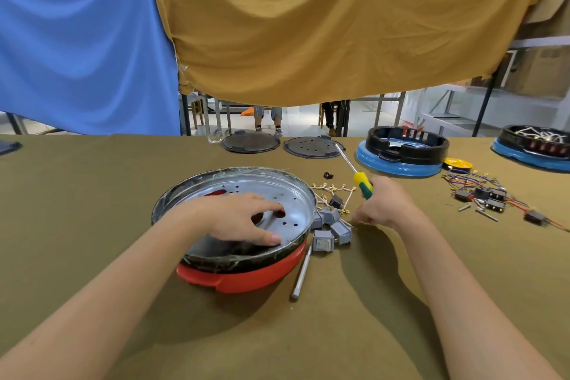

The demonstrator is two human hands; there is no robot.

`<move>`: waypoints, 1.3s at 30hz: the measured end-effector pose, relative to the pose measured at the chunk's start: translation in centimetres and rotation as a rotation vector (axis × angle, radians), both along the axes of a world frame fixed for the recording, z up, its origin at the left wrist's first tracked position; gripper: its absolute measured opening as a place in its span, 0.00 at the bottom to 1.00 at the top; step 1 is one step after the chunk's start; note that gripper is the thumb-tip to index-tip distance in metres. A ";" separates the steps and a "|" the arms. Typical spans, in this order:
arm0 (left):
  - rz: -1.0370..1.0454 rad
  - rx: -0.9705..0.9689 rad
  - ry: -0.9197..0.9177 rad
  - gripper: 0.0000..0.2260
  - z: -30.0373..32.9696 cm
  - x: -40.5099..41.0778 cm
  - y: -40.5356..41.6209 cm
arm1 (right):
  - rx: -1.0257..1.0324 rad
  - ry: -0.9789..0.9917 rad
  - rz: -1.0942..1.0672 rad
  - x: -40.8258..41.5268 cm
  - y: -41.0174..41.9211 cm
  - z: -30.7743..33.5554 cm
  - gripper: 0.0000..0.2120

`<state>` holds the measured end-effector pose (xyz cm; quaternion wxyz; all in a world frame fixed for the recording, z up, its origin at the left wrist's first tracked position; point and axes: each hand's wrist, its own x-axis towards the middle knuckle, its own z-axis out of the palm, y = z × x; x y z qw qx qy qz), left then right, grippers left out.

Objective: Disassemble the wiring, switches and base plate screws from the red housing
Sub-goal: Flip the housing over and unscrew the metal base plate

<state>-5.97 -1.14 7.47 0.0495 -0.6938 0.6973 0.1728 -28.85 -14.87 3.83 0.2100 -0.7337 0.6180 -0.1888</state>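
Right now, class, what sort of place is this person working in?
Probably a workshop bench for taking appliances apart: a screwdriver in the right hand, loose grey switches beside the red housing, and more stripped units behind.

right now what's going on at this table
A person is taking apart a round red plastic housing on an olive cloth-covered table. The left hand rests flat on the perforated silver metal base plate seated in the housing. The right hand grips a yellow-and-green-handled screwdriver, its tip pointing away, not on any screw. Grey rocker switches and cream wires lie loose beside the housing.
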 end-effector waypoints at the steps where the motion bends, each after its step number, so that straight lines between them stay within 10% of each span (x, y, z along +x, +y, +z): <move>1: 0.000 -0.025 0.028 0.32 0.0 0.1 0.1 | 0.021 0.019 0.001 0.1 0.0 0.0 0.20; 12: 0.470 -0.571 0.100 0.18 0.3 7.2 1.6 | -0.045 -0.485 0.025 0.3 -0.2 0.0 0.11; 19: 0.833 -0.494 0.745 0.07 -2.1 10.7 2.5 | 0.280 -0.723 0.391 2.0 2.0 0.7 0.17; 39: 0.932 -0.703 1.139 0.07 -3.5 10.6 3.2 | 0.452 -1.102 0.391 5.6 3.6 -1.1 0.20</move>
